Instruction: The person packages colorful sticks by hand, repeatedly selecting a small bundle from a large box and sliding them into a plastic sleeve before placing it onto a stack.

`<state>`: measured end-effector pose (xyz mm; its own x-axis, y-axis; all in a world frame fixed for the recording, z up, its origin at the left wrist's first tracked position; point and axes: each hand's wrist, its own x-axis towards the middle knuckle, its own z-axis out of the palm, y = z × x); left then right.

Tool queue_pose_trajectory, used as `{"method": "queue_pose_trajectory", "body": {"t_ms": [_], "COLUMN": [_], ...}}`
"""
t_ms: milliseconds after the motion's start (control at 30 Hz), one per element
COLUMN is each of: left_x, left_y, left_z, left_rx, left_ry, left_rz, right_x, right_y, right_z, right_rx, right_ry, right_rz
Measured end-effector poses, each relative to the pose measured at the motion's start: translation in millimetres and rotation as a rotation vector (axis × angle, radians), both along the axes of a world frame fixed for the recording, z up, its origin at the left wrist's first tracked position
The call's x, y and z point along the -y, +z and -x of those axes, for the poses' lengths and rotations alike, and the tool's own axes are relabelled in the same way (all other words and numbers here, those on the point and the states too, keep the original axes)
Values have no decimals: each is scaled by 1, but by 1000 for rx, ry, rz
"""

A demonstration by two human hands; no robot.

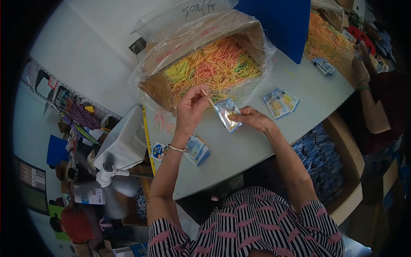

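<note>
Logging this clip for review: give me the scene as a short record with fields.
setting: grey table, with a co-worker's hand at its far end
left hand: pinches a few thin sticks at the packet's top
right hand: holds a small packet
behind the hands: plastic-lined box full of coloured sticks
on the table: printed packets, packet stack

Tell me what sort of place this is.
Probably a small packing workshop: a box of coloured sticks, printed packets on the table, and the left hand pinching sticks over a packet that the right hand holds.
</note>
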<state>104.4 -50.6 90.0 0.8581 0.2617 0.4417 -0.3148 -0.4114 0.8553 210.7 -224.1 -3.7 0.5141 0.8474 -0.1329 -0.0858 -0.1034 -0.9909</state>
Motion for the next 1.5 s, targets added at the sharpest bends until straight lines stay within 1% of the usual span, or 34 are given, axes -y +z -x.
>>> {"method": "queue_pose_trajectory", "body": {"t_ms": [33,67,100,133,200,267,333,367,433,467,533,567,633,667,733,767,833,867,933,1000,1033,1067,1133,1167,1233,1300,1367,1433,1500], "left_x": [-3,-5,-5,-5,-3,-1,0,0,2,1,-2,-4,-5,-5,2,5,11,11,10,10,10,9,9,11,14,13,12,10,9], "left_y": [1,1,0,-1,-3,-6,-11,-14,-20,-22,-25,-28,-32,-34,-28,-30,-35,-38,-42,-43,-42,-40,-36,-34,-33,-35,-35,-34,-42], "left_z": [-1,0,1,2,7,9,10,11,12,13,15,14,11,11,13,14,15,14,11,7,5,4,1,1,0,-1,-1,0,0], "left_rx": [30,30,10,-10,-30,-46,-81,-82,-129,-132,-150,-152,-32,-36,-175,-177,-308,-310,-247,-221,-195,-195,-264,-266,-235,-250,-266,-360,-353], "left_ry": [-6,-3,-17,-32,-30,-28,-23,-22,-134,-135,-121,-122,-164,-165,-278,-279,-197,-196,-139,-126,-113,-110,-110,-111,-98,-96,-90,-165,-176], "left_rz": [93,93,144,197,210,224,163,164,38,39,-344,-343,-491,-488,-397,-396,-152,-150,-18,18,53,55,-106,-105,-82,-69,-54,96,77], "right_x": [0,0,0,-1,-1,-1,-3,-4,-5,-7,-8,-8,-7,-8,-7,-5,-5,-6,-6,-6,-6,-5,-4,-4,-3,0,2,5,9], "right_y": [3,5,5,4,0,-2,-3,-3,-7,-11,-15,-16,-19,-21,-17,-14,-6,-3,-3,-6,-6,-6,-4,-3,1,6,6,4,1], "right_z": [5,8,10,10,11,11,12,12,12,12,13,13,12,11,12,13,17,18,17,10,10,9,10,10,13,18,20,17,14], "right_rx": [0,-65,-129,-130,-198,-210,-224,-192,-162,-187,-215,-242,-274,-281,-290,-322,-357,-341,-325,-216,-217,-206,-196,-182,-167,-255,-251,-245,-230], "right_ry": [5,65,124,124,197,197,200,214,224,233,243,241,238,238,236,238,240,228,216,159,162,163,164,155,144,58,61,64,82], "right_rz": [0,-24,-47,-46,-92,-82,-74,-100,-126,-159,-192,-192,-190,-176,-162,-185,-206,-226,-243,-133,-130,-127,-123,-136,-147,-207,-207,-210,-162]}}
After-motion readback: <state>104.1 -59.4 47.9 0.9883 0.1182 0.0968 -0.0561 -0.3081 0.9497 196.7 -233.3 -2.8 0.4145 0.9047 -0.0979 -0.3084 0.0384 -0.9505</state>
